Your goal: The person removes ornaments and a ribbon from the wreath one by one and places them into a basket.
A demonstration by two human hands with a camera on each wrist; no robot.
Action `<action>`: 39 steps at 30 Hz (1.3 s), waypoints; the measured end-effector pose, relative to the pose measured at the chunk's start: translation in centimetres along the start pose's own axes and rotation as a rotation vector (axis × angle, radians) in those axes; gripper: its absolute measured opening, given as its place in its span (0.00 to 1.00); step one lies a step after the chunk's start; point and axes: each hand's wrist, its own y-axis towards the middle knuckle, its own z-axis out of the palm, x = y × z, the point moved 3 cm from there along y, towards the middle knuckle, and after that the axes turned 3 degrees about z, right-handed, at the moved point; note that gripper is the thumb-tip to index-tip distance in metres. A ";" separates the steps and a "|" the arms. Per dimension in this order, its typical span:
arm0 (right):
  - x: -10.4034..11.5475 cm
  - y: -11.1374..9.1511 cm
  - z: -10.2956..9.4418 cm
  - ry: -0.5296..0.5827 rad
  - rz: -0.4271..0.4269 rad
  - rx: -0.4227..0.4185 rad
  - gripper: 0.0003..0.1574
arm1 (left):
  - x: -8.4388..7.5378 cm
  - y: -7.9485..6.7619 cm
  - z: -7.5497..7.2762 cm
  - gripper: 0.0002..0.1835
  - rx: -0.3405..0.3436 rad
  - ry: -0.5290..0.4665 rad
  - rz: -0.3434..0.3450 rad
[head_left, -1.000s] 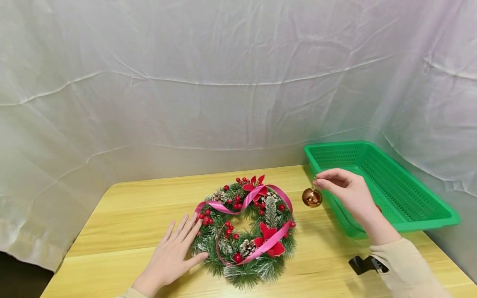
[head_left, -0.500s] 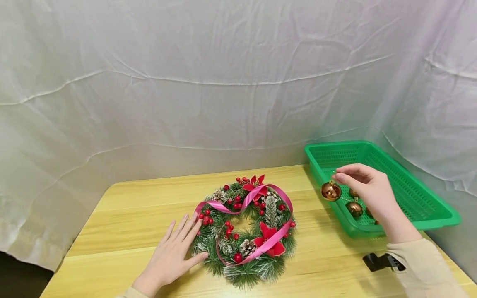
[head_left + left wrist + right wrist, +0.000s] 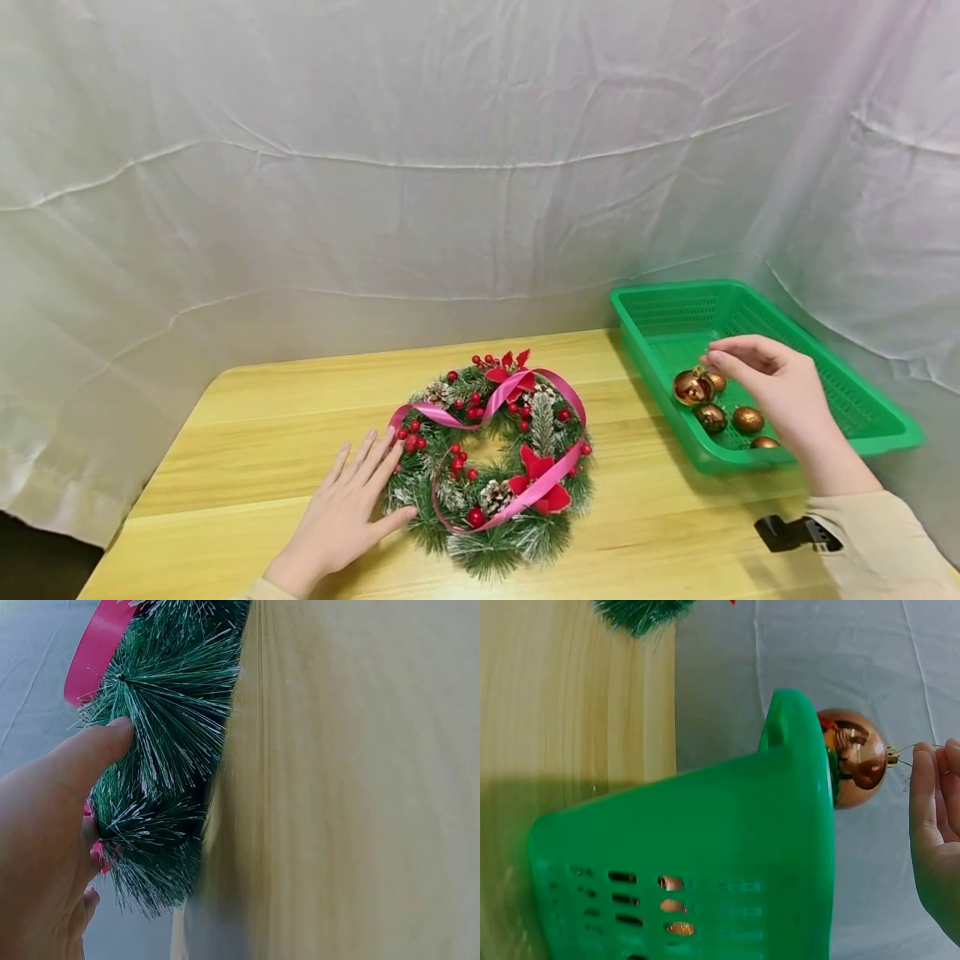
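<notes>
A shiny copper Christmas bauble (image 3: pixel 692 387) hangs by its thin loop from my right hand (image 3: pixel 776 392), which pinches the loop between thumb and forefinger. In the right wrist view the bauble (image 3: pixel 855 759) shows a gold cap and hangs just above the rim of the green basket (image 3: pixel 810 825). Several more copper baubles (image 3: pixel 747 419) lie inside the basket at its near left. My left hand (image 3: pixel 345 508) rests with spread, straight fingers on the left side of a green wreath (image 3: pixel 487 550). In the left wrist view its thumb touches the wreath's needles (image 3: pixel 165 712).
Pink ribbon (image 3: pixel 536 492), red poinsettias (image 3: pixel 536 479), pinecones (image 3: pixel 495 497) and red berries decorate the wreath. The wooden table (image 3: pixel 285 425) has white cloth (image 3: pixel 450 225) hanging behind and beside it. A black mount (image 3: pixel 795 533) sits at the right wrist.
My right hand has moved right with the bauble, from beside the green basket to over its near left part. The baubles inside have come into view. My left hand stays on the wreath.
</notes>
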 end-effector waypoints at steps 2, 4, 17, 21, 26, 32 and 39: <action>-0.2 0.0 -0.3 -0.001 0.005 -0.005 0.22 | 0.0 0.0 -0.1 0.46 0.000 0.003 -0.001; -0.4 -0.1 -0.6 -0.006 0.003 -0.014 0.22 | 0.0 0.0 -0.1 0.46 0.001 0.000 -0.003; -3.4 -0.4 -2.2 -0.009 0.049 -0.003 0.23 | 0.2 0.1 -0.2 0.46 -0.004 0.009 0.007; -4.1 -0.3 -2.7 -0.003 0.054 0.013 0.23 | 0.2 0.1 -0.2 0.46 -0.006 0.010 0.008; -4.9 -0.4 -3.2 -0.013 0.054 0.016 0.22 | 0.2 0.0 -0.1 0.46 -0.003 0.014 0.010; -5.6 -0.5 -3.9 -0.050 0.077 0.006 0.22 | 0.1 0.0 -0.1 0.46 -0.005 0.014 0.013; -6.3 -0.7 -4.9 -0.051 0.090 0.031 0.15 | 0.0 0.0 0.0 0.46 -0.007 0.007 0.013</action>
